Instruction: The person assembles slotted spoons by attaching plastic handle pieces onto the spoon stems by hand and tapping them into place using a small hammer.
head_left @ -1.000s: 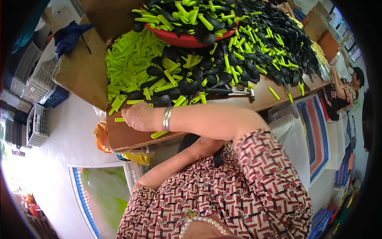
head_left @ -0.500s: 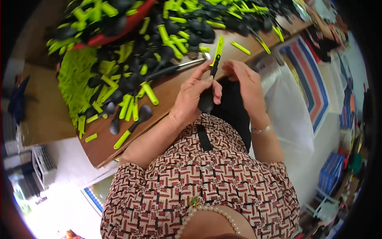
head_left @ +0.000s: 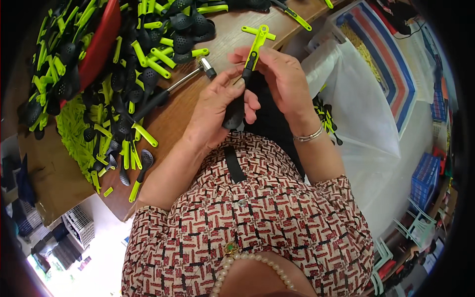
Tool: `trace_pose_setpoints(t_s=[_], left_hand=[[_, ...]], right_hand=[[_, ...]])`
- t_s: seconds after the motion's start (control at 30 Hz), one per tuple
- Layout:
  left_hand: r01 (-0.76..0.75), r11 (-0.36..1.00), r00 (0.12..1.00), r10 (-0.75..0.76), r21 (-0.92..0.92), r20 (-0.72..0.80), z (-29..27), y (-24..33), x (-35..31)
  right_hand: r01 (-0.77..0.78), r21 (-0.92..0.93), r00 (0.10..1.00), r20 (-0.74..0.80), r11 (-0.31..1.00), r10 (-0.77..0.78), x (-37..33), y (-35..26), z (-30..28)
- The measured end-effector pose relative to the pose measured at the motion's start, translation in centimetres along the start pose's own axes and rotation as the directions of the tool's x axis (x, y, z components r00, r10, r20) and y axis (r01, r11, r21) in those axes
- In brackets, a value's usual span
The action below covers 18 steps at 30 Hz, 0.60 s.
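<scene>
My left hand (head_left: 210, 106) is closed around the black lower part of a kitchen spoon (head_left: 233, 115), its dark bowl pointing down toward my lap. The spoon's upper end is a lime-green handle piece (head_left: 257, 44) with a black inlay. My right hand (head_left: 284, 81) is curled at that green end, its fingertips passing behind it; part of this grip is hidden. Beyond the spoon's tip, a loose green strip (head_left: 268, 35) lies crosswise on the table. To the left of my hands rests a mallet (head_left: 184, 81) with a metal shaft and black grip.
Black and green utensils (head_left: 183, 39) pile up on the wooden table (head_left: 166, 126), beside a red basin (head_left: 101, 47) heaped with more. Loose green pieces (head_left: 74, 131) cover the table's left side. At my right, a white sack (head_left: 356, 104) has several utensils (head_left: 326, 116) by it.
My right hand has come in to the spoon's green end, its fingers now behind it. The view has shifted, bringing the sack and the utensils there into sight.
</scene>
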State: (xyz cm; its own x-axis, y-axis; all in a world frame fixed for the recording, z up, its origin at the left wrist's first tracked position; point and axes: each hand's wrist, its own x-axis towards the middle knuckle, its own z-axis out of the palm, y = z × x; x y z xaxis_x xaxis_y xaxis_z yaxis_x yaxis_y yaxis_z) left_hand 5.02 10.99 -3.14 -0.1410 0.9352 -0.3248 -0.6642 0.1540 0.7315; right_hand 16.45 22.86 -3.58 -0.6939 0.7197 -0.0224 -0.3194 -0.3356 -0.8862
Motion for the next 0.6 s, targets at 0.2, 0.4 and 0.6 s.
trace_pose_setpoints(t_s=[0.2, 0.4, 0.6], left_hand=[[-0.041, 0.995, 0.999, 0.041, 0.092, -0.001, 1.1, -0.2, -0.3], [0.115, 0.99, 0.986, -0.103, -0.086, 0.134, 0.5, 0.7, -1.3], [0.102, 0.991, 0.989, -0.092, -0.085, 0.118, 0.7, 0.8, -1.7]], right_hand=[[-0.042, 0.094, 0.989, 0.145, 0.995, 0.028, -1.1, 0.0, -1.1], [0.022, 0.211, 0.971, 0.228, 0.977, -0.071, -1.4, 0.5, -1.2], [0.018, 0.305, 0.968, 0.232, 0.952, -0.093, -1.3, 1.5, -1.2]])
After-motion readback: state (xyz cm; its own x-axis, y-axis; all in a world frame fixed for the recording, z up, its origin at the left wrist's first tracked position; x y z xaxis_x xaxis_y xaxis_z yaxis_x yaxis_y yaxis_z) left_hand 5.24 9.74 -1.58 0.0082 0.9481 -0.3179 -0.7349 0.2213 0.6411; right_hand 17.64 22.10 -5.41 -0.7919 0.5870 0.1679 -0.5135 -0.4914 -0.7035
